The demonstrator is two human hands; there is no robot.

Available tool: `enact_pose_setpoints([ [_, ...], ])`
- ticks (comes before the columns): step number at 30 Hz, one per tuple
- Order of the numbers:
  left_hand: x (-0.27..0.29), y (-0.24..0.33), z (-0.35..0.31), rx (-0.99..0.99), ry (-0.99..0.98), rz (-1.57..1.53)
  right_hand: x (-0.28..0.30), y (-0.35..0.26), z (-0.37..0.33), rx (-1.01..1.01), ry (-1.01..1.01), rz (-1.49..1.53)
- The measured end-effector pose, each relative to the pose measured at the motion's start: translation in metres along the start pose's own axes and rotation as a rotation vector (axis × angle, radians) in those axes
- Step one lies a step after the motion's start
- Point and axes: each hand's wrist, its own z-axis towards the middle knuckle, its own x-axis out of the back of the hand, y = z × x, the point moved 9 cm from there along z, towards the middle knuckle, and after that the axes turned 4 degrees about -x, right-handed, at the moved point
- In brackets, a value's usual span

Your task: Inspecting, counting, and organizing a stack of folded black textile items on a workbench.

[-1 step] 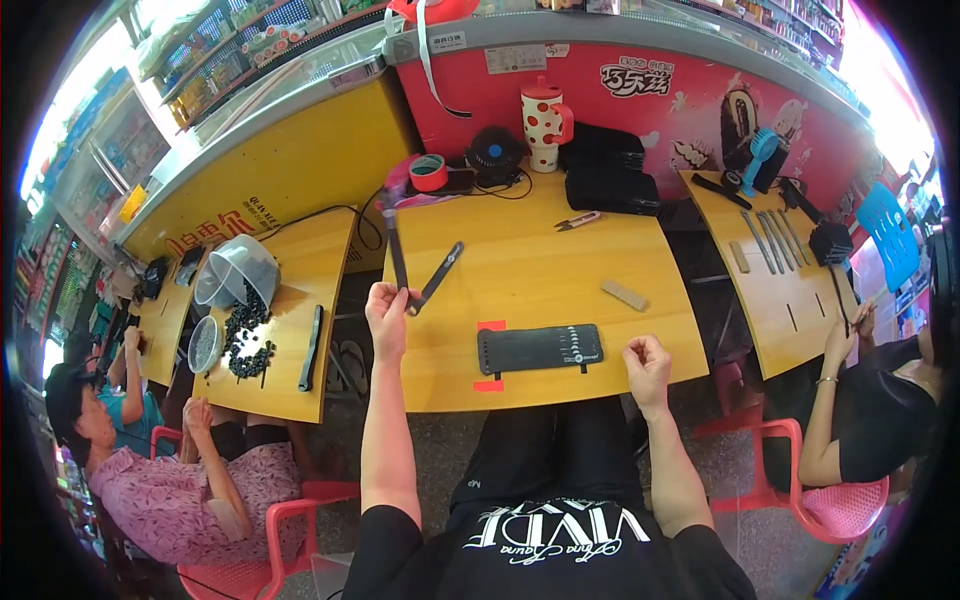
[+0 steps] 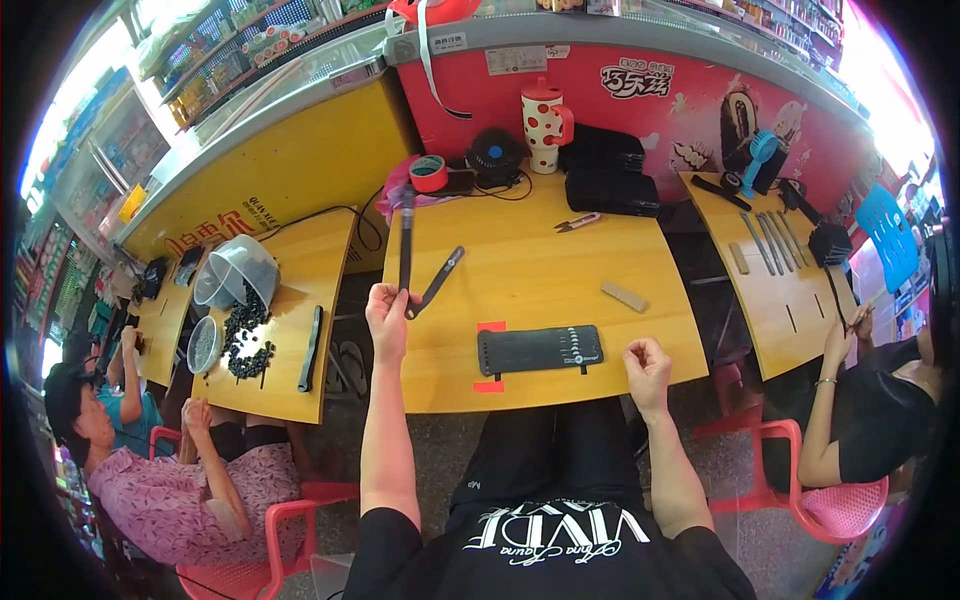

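Note:
My left hand [image 2: 388,312] is raised over the left part of the table, its fingers pinched on a folded black strap [image 2: 405,250]. One end of the strap stands upward and the other slants up to the right. My right hand [image 2: 647,368] is closed above the right front of the table, thumb against fingers; whether a small thing is between them I cannot make out. Between my hands a black flat plate [image 2: 540,348] with rounded corners and pale marks lies near the front edge. Red tape [image 2: 489,387] shows beside its left end.
A tan block [image 2: 625,295] and thread snips [image 2: 578,222] lie on my table [image 2: 520,270]. Behind them stand a spotted tumbler [image 2: 543,130], a small fan [image 2: 495,152], red tape roll [image 2: 428,173] and black stacks [image 2: 610,188]. People sit at tables on both sides.
The upright end of the strap has swung a little to the right and now hangs straighter above my left hand. My right hand and the plate stay in place.

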Motion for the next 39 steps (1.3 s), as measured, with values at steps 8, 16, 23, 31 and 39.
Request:
enact_pose_setpoints([
  [8, 0.006, 0.006, -0.020, -0.090, -0.052, 0.595, -0.012, -0.015, -0.027, -0.046, -0.101, 0.041],
  [16, 0.011, 0.063, -0.038, -0.260, 0.067, 0.493, -0.031, -0.037, -0.037, -0.145, -0.188, 0.176],
  [23, -0.104, 0.251, -0.120, -0.342, -0.716, 0.404, -0.059, -0.154, -0.049, 0.137, -0.501, 0.392],
  [31, -0.131, 0.179, -0.172, 0.015, -0.976, 0.348, -0.042, -0.131, -0.078, -0.154, -0.789, 0.808],
  [39, -0.121, 0.112, -0.187, 0.458, -0.769, 0.075, -0.005, -0.098, -0.082, -0.205, -0.678, 0.700],
])
